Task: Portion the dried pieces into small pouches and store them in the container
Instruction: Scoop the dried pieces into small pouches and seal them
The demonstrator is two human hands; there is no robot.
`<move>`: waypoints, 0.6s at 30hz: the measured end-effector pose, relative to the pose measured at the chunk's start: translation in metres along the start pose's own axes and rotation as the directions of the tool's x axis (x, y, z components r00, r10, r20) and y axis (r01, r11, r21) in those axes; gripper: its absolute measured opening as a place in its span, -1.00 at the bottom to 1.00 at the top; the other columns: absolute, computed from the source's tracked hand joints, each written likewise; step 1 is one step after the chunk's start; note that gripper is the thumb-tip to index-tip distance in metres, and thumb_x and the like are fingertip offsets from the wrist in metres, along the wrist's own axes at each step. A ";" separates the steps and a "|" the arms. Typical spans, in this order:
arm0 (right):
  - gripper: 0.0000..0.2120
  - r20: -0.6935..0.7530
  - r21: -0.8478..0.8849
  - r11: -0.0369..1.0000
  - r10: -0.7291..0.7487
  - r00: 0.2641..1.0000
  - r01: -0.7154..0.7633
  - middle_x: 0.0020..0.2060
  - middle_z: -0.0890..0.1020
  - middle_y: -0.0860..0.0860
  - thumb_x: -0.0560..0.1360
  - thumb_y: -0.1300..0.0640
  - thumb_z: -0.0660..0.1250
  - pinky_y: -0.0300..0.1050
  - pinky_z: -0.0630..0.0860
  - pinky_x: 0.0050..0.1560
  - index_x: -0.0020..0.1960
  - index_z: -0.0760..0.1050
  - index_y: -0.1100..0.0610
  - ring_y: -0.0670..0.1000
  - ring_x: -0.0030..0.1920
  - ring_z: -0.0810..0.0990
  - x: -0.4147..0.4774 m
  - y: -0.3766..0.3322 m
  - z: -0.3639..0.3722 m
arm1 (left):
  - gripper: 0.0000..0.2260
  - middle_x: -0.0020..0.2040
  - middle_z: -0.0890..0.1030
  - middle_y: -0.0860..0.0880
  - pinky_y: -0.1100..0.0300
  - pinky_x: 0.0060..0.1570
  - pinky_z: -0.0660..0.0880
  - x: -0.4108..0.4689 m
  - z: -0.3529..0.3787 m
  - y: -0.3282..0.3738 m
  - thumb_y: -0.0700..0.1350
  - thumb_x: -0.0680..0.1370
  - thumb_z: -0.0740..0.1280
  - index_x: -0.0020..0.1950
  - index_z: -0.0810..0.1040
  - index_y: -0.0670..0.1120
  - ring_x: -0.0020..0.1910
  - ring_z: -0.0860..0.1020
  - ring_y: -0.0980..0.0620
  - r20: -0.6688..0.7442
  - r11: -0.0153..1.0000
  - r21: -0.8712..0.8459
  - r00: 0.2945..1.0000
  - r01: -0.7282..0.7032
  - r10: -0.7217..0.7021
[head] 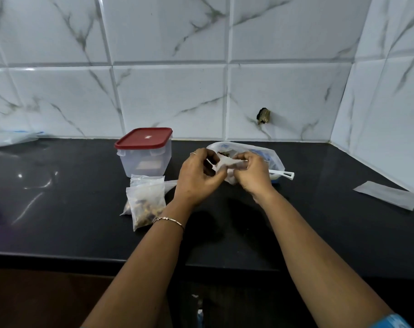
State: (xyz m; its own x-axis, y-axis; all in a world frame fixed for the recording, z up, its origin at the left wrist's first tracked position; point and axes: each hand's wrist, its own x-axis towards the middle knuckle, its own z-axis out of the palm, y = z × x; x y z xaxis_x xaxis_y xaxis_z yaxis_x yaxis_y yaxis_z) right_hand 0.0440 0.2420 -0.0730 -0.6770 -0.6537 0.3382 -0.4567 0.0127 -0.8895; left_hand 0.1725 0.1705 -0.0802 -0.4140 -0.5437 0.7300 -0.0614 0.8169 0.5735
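Left hand (197, 177), right hand (253, 175) — small pouch (223, 162) pinched between them.

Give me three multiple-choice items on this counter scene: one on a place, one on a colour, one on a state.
1. The filled pouches lie:
A. in front of the container
B. inside it
C. on the floor

2. The lid is:
A. blue
B. red
C. green

3. The left hand and right hand are:
A. hanging idle
B. lifting the lid
C. holding a small pouch between them

Answers:
1 A: they rest on the counter at the container's near side.
2 B: the lid shows dark red.
3 C: fingers of both hands pinch the clear pouch.
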 end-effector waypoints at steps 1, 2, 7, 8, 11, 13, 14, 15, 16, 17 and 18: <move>-0.73 0.013 -0.012 1.000 0.004 1.000 -0.004 -0.15 0.65 -0.02 0.42 0.38 0.31 -0.06 0.59 -0.03 -0.02 0.53 0.05 0.02 -0.05 0.63 0.000 0.000 -0.001 | -0.63 0.01 0.56 0.07 0.16 -0.04 0.49 -0.002 0.000 -0.001 0.08 0.38 0.30 0.10 0.49 -0.08 -0.03 0.51 0.10 0.075 1.000 0.008 0.997 -0.004 0.003; -0.73 0.025 -0.025 1.000 0.005 1.000 -0.004 -0.12 0.66 0.01 0.42 0.37 0.28 -0.06 0.59 -0.03 0.01 0.55 0.08 0.03 -0.04 0.62 -0.001 -0.001 -0.002 | -0.48 0.15 0.51 0.02 0.17 0.09 0.44 -0.003 -0.001 -0.003 0.13 0.36 0.25 0.24 0.43 -0.09 0.13 0.45 0.05 0.150 0.999 0.042 0.989 -0.021 0.015; -0.75 0.257 0.032 0.996 0.070 0.964 -0.081 -0.18 0.67 -0.01 0.45 0.36 0.30 -0.32 0.49 -0.29 0.07 0.59 0.14 -0.07 -0.16 0.61 -0.004 -0.009 -0.009 | -0.14 0.44 0.32 -0.04 0.00 0.37 0.23 -0.004 -0.001 -0.010 0.19 0.27 0.29 0.53 0.14 -0.03 0.42 0.27 -0.04 0.306 0.965 0.242 0.952 -0.101 0.023; -0.77 0.319 0.043 0.994 0.080 0.944 -0.099 -0.17 0.69 -0.01 0.45 0.32 0.35 -0.31 0.52 -0.27 0.08 0.60 0.13 -0.06 -0.14 0.63 -0.004 -0.009 -0.009 | -0.15 0.43 0.34 -0.02 -0.03 0.39 0.22 -0.003 0.000 -0.012 0.19 0.27 0.33 0.52 0.14 0.01 0.42 0.27 -0.02 0.320 0.960 0.260 0.947 -0.101 0.013; -0.71 0.339 0.002 0.994 0.100 0.935 -0.107 -0.08 0.70 0.06 0.42 0.28 0.43 -0.15 0.62 -0.11 0.13 0.58 0.14 0.01 -0.05 0.66 -0.003 -0.006 -0.007 | -0.19 0.36 0.45 0.01 -0.07 0.41 0.19 -0.003 0.002 -0.017 0.26 0.30 0.41 0.48 0.18 0.11 0.40 0.35 0.01 0.384 0.937 0.321 0.923 -0.135 0.001; -0.74 0.259 -0.009 0.996 0.087 0.962 -0.087 -0.14 0.68 0.07 0.41 0.33 0.43 -0.20 0.58 -0.14 0.08 0.57 0.20 -0.01 -0.13 0.65 -0.002 -0.004 -0.005 | -0.21 0.35 0.47 0.00 -0.05 0.41 0.19 -0.003 0.004 -0.016 0.25 0.33 0.45 0.47 0.21 0.12 0.37 0.39 -0.01 0.383 0.933 0.330 0.924 -0.142 0.005; -0.77 0.206 -0.018 0.997 0.071 0.976 -0.069 -0.16 0.67 0.05 0.40 0.33 0.43 -0.24 0.56 -0.17 0.05 0.56 0.21 -0.02 -0.15 0.63 0.000 -0.003 -0.005 | -0.21 0.36 0.45 0.01 -0.04 0.40 0.18 -0.003 0.004 -0.014 0.25 0.33 0.47 0.46 0.23 0.10 0.36 0.38 0.00 0.361 0.936 0.322 0.932 -0.140 0.015; -0.80 0.153 -0.035 0.998 0.051 0.987 -0.046 -0.18 0.64 0.04 0.39 0.32 0.43 -0.24 0.53 -0.17 -0.01 0.54 0.19 -0.02 -0.17 0.60 0.000 -0.003 -0.005 | -0.22 0.37 0.44 0.02 -0.03 0.38 0.18 -0.003 0.003 -0.013 0.25 0.32 0.48 0.45 0.26 0.09 0.36 0.37 0.01 0.334 0.938 0.316 0.942 -0.141 0.029; -0.83 0.110 -0.055 0.998 0.036 0.993 -0.030 -0.22 0.61 0.02 0.38 0.32 0.41 -0.22 0.50 -0.18 -0.08 0.50 0.15 -0.02 -0.20 0.56 0.001 -0.003 -0.005 | -0.24 0.37 0.45 0.02 -0.01 0.36 0.18 -0.003 0.003 -0.012 0.27 0.33 0.47 0.44 0.28 0.08 0.35 0.38 0.01 0.313 0.937 0.316 0.949 -0.150 0.046; -0.83 0.082 -0.078 0.997 0.018 0.996 -0.012 -0.29 0.54 0.00 0.38 0.33 0.39 -0.23 0.45 -0.24 -0.17 0.44 0.12 -0.03 -0.26 0.50 0.000 -0.004 -0.005 | -0.26 0.34 0.48 0.02 0.01 0.35 0.19 -0.003 0.003 -0.012 0.27 0.34 0.46 0.42 0.31 0.07 0.33 0.41 0.01 0.298 0.932 0.324 0.953 -0.161 0.061; -0.79 0.064 -0.103 0.995 -0.005 0.998 0.011 -0.36 0.47 -0.03 0.38 0.32 0.37 -0.24 0.38 -0.30 -0.24 0.37 0.10 -0.05 -0.33 0.43 0.000 -0.004 -0.005 | -0.30 0.29 0.52 0.01 0.02 0.32 0.21 -0.004 0.003 -0.012 0.26 0.35 0.45 0.40 0.34 0.05 0.29 0.44 0.00 0.283 0.925 0.337 0.956 -0.174 0.077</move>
State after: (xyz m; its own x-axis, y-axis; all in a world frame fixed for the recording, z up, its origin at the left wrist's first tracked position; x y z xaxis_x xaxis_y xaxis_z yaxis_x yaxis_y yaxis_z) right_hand 0.0431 0.2454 -0.0681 -0.6363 -0.7010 0.3219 -0.5215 0.0834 -0.8492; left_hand 0.1719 0.1630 -0.0910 -0.6574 -0.4023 0.6372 -0.2906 0.9155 0.2781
